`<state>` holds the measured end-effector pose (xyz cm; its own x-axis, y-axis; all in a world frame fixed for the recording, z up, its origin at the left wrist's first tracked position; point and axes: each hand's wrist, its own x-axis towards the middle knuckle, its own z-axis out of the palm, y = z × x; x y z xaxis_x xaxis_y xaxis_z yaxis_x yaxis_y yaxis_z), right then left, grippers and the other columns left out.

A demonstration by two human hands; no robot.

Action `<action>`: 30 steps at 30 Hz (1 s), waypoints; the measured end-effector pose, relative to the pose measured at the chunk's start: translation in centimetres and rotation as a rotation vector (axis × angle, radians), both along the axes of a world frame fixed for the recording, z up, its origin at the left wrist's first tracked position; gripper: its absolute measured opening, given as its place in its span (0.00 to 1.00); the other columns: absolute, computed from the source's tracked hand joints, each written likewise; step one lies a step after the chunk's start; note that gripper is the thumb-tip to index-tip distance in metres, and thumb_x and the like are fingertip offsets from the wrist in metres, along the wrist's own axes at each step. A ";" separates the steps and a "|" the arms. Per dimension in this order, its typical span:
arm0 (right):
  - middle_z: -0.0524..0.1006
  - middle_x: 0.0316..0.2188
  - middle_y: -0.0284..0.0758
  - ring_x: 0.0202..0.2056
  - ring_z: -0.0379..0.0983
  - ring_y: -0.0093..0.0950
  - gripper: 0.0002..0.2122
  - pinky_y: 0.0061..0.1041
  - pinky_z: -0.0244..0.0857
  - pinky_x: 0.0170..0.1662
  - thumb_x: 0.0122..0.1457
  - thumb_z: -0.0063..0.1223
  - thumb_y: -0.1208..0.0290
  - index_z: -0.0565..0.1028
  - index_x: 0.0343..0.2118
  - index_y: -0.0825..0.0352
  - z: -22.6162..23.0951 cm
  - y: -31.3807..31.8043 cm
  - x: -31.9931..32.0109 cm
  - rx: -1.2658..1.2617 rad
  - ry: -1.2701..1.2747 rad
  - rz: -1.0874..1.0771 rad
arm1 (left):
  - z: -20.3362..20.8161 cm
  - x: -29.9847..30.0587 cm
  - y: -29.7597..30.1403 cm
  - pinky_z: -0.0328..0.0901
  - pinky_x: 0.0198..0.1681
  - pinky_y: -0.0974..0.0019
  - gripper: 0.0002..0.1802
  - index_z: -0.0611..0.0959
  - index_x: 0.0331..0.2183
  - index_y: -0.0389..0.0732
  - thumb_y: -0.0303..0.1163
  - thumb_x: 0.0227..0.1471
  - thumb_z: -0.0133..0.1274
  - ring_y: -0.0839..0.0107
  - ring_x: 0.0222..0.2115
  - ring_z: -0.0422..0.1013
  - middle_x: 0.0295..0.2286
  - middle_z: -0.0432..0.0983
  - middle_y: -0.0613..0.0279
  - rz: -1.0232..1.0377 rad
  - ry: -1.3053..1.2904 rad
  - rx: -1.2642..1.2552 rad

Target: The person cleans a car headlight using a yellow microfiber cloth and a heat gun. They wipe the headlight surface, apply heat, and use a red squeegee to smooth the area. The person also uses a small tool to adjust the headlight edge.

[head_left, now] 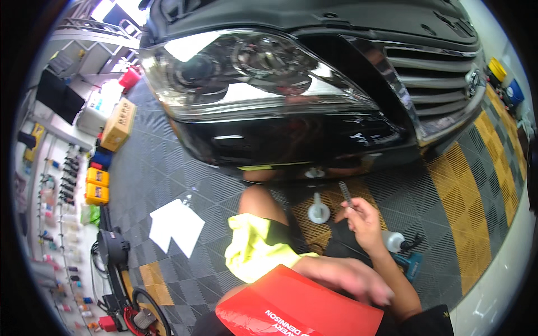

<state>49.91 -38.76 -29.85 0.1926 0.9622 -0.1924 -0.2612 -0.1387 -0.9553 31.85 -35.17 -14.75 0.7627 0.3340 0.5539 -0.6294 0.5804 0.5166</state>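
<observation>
My right hand (pixel 363 224) is raised in front of the bumper, its fingers closed around a slim craft knife (pixel 344 193) that points up and away. My left hand (pixel 347 275) is slightly blurred, fingers stretched out, just beyond the edge of a red sheet-like piece (pixel 302 305) with white lettering. That piece hides my left forearm; whether the hand touches it I cannot tell. A bright yellow cloth (pixel 252 246) lies over my bent leg. Ahead stands a black car with a large clear headlight (pixel 252 70) and a chrome-slatted grille (pixel 428 84).
On the tiled floor are white sheets (pixel 176 227), a round white object with a stem (pixel 318 211), a spray bottle (pixel 393 241) and a teal power tool (pixel 412 266). Left are a cardboard box (pixel 119 125), yellow cases (pixel 97 186) and a machine with a black hose (pixel 151 305).
</observation>
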 end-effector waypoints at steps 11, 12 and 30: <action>0.75 0.28 0.25 0.23 0.64 0.12 0.05 0.14 0.58 0.26 0.67 0.51 0.77 0.77 0.42 0.68 -3.1 -5.4 0.8 -0.211 0.126 -0.082 | 1.2 -2.3 5.7 0.78 0.42 0.49 0.37 0.65 0.60 0.24 0.36 0.57 0.54 0.41 0.49 0.76 0.54 0.71 0.32 0.821 0.484 -0.276; 0.74 0.28 0.27 0.22 0.63 0.11 0.05 0.12 0.55 0.23 0.67 0.51 0.78 0.77 0.43 0.67 -3.5 -5.4 0.8 -0.216 0.115 -0.063 | -0.8 -3.9 6.6 0.78 0.40 0.50 0.37 0.65 0.60 0.23 0.37 0.57 0.54 0.43 0.48 0.76 0.52 0.72 0.33 0.717 0.430 -0.287; 0.77 0.35 0.31 0.29 0.70 0.16 0.19 0.18 0.66 0.31 0.68 0.49 0.80 0.72 0.62 0.71 -3.4 -3.9 -2.5 0.007 -0.359 0.217 | -7.8 -15.1 1.5 0.59 0.35 0.69 0.35 0.72 0.48 0.33 0.61 0.69 0.37 0.74 0.30 0.60 0.34 0.65 0.61 1.116 0.792 -0.270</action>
